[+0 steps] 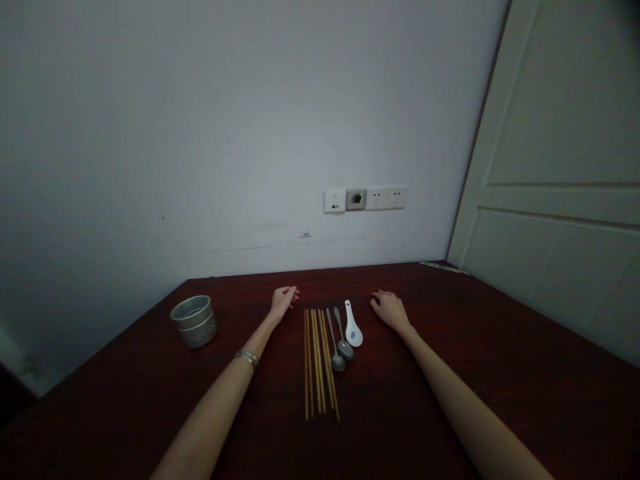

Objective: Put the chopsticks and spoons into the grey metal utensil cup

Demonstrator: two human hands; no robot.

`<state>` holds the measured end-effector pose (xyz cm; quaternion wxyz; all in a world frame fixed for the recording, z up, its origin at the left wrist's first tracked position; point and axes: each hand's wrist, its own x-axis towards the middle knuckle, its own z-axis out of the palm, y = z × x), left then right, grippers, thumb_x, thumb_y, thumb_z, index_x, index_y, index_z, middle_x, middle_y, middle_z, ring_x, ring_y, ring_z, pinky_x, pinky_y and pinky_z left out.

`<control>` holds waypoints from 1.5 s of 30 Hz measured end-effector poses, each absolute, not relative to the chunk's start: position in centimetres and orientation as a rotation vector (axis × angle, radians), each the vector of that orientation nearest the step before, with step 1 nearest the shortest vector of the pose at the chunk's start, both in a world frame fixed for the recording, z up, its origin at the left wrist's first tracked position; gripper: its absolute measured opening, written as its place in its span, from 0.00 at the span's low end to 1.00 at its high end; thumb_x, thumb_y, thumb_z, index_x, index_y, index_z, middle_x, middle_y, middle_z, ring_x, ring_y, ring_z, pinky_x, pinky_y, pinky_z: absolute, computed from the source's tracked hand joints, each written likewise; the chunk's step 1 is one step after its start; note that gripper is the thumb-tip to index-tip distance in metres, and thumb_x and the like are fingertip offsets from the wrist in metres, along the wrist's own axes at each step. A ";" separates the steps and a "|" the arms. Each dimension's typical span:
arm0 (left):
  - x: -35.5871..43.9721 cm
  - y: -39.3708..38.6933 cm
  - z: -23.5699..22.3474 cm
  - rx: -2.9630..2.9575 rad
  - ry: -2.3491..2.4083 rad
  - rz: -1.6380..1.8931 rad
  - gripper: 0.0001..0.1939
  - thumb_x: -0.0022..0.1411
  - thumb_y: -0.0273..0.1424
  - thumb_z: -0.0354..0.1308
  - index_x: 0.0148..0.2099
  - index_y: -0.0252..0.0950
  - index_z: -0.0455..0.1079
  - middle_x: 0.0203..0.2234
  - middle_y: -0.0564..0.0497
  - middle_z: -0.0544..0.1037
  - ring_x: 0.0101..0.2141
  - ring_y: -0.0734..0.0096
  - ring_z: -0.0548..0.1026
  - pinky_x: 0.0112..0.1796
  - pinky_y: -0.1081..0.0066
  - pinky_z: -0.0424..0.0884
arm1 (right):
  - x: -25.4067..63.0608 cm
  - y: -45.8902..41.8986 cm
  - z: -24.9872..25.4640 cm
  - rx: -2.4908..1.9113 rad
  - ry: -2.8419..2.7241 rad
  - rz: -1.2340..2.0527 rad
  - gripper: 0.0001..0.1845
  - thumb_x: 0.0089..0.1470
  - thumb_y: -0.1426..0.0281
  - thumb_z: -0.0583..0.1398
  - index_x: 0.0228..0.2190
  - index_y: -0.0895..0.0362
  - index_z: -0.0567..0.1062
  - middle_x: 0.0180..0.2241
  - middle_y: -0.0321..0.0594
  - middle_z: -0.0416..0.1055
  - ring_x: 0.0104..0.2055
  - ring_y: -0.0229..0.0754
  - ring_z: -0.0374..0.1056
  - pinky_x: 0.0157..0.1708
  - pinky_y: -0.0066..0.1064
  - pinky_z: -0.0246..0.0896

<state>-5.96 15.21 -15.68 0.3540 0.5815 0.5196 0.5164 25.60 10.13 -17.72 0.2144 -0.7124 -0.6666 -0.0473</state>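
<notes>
My left hand [284, 300] rests on its side on the dark red table [390, 413], fingers loosely bent and a little apart, holding nothing. Palm down, my right hand [390, 308] lies open with slightly curved fingers. Between the hands is a row of several wooden chopsticks [317, 363], lying lengthwise and nearest my left hand. Two metal spoons [338, 361] lie beside them, bowls toward me. A white soup spoon [353, 333] with a blue mark lies closest to my right hand. Neither hand touches these utensils.
A round metal container [197, 327] stands on the table, left of my left forearm. A white wall with sockets [385, 198] rises behind the table. At the right is a pale panelled door [560, 200]. A thin strip [444, 267] lies at the table's back right edge.
</notes>
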 end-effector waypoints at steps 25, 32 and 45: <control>-25.3 5.2 -0.1 2.128 1.678 1.212 0.18 0.37 0.33 0.63 0.35 0.36 0.72 0.33 0.46 0.75 0.32 0.65 0.70 0.34 0.72 0.64 | 26.5 11.2 -19.4 -1.964 -1.954 -0.236 0.24 0.52 0.62 0.46 0.46 0.57 0.69 0.50 0.49 0.63 0.53 0.51 0.58 0.47 0.42 0.55; -30.8 2.1 -2.4 2.019 1.756 1.127 0.29 0.34 0.34 0.65 0.44 0.36 0.69 0.41 0.43 0.72 0.38 0.61 0.70 0.35 0.71 0.65 | 27.0 11.9 -20.3 -1.952 -1.977 -0.288 0.24 0.52 0.62 0.46 0.45 0.58 0.70 0.50 0.49 0.64 0.51 0.51 0.59 0.47 0.41 0.55; -32.0 1.6 -10.2 1.681 1.706 1.367 0.48 0.41 0.36 0.64 0.60 0.36 0.43 0.47 0.38 0.65 0.45 0.61 0.68 0.43 0.62 0.65 | 27.6 12.8 -21.1 -1.966 -2.018 -0.266 0.25 0.53 0.62 0.45 0.47 0.59 0.68 0.51 0.51 0.62 0.52 0.52 0.59 0.49 0.40 0.53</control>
